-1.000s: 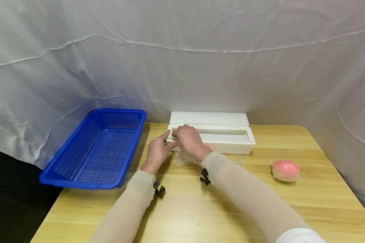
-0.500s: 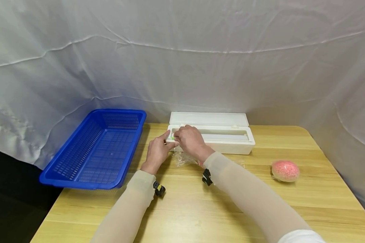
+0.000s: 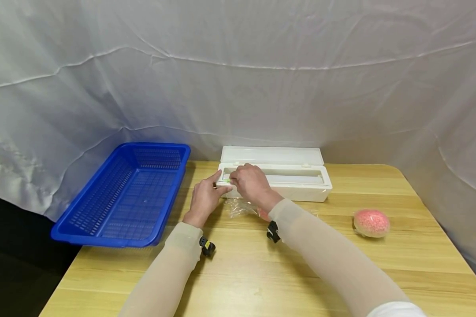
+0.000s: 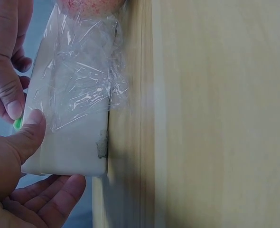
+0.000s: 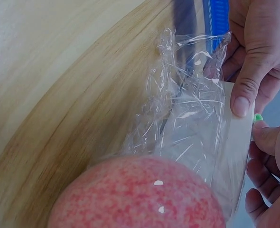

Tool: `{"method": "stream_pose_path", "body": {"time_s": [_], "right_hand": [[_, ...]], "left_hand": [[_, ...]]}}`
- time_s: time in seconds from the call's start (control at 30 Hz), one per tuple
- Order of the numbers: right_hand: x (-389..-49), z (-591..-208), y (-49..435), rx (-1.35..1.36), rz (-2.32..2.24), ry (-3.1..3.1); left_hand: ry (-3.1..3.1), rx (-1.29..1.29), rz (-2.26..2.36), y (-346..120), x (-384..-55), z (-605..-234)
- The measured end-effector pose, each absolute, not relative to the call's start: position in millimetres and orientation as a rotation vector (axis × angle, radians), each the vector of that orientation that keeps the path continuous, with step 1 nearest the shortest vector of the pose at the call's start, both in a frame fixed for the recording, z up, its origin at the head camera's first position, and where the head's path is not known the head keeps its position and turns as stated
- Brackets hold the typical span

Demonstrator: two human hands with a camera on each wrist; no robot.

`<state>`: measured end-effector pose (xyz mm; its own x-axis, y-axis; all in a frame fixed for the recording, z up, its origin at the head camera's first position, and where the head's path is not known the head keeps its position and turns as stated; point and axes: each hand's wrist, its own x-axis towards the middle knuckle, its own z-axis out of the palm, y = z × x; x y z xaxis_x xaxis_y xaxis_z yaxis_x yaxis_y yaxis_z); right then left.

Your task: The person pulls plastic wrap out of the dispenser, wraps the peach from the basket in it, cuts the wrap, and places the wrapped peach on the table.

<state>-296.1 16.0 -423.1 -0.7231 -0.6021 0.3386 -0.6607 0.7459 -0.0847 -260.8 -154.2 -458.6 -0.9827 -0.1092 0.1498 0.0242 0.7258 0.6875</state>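
Note:
A white cling film dispenser (image 3: 297, 193) stands at the table's back with its lid raised and a white roll inside. My left hand (image 3: 204, 198) grips its left end, thumb on the front and fingers around the end. My right hand (image 3: 254, 185) pinches a small green slide cutter (image 3: 227, 180) on the front rim; in the left wrist view the cutter (image 4: 18, 124) sits just beyond my left thumb. Crinkled cling film (image 5: 192, 128) hangs down the front face. A round pink speckled object (image 5: 140, 194) lies by the film, mostly hidden behind my right wrist in the head view.
A blue plastic basket (image 3: 166, 220) stands at the left, partly over the table's edge. Another pink speckled object (image 3: 372, 223), wrapped in film, lies at the right of the wooden table (image 3: 238, 281). Grey cloth (image 3: 262, 97) hangs behind.
My right hand has slid slightly to the right along the dispenser's front rim, the green cutter moving with it. My left hand has stayed on the dispenser's end.

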Motion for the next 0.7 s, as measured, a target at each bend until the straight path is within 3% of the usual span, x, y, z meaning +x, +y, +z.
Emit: {"method": "stream_pose_path", "body": {"time_s": [0.7], "right_hand": [[-292.2,-421.5,43.4,0.980,0.286,-2.655]], "left_hand": [[-2.753,0.082,-1.133,-154.2,-260.2,-458.4]]}}
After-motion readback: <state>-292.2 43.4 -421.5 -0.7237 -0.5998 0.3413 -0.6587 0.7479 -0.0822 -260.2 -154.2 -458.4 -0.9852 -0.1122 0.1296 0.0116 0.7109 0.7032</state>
